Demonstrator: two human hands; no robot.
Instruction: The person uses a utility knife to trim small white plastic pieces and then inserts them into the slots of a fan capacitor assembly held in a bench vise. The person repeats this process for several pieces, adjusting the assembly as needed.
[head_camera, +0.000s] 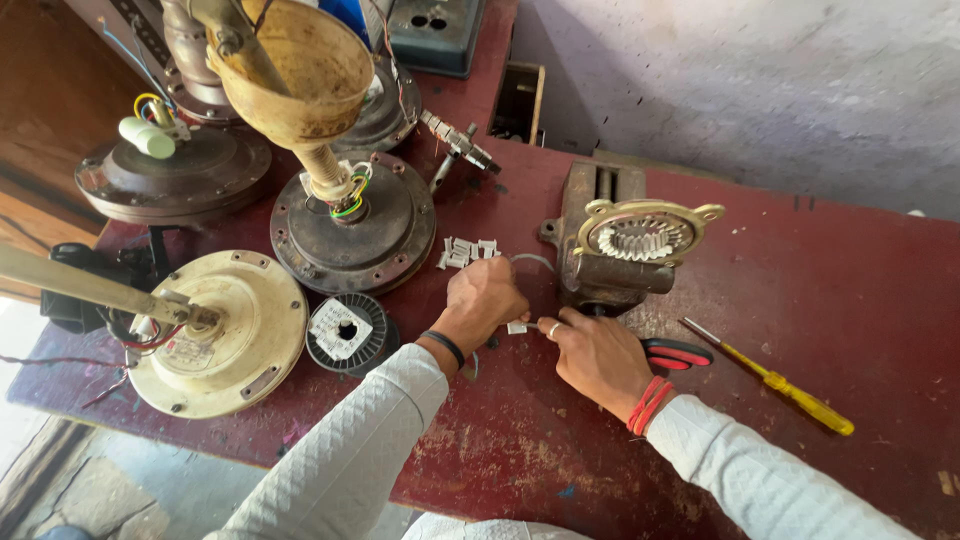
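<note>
The worktop (800, 300) is dark red. A cream fan motor (235, 335) sits near a rusty brown one (385, 225). The scissors (677, 354) have red-and-black handles; the screwdriver (790, 388) is yellow. White textured sleeves (350, 450).

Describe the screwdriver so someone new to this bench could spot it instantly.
On the dark red workbench, look right of the right hand, past the red-handled scissors. The screwdriver lies diagonally, alone: the only tool with a translucent yellow handle.
</note>
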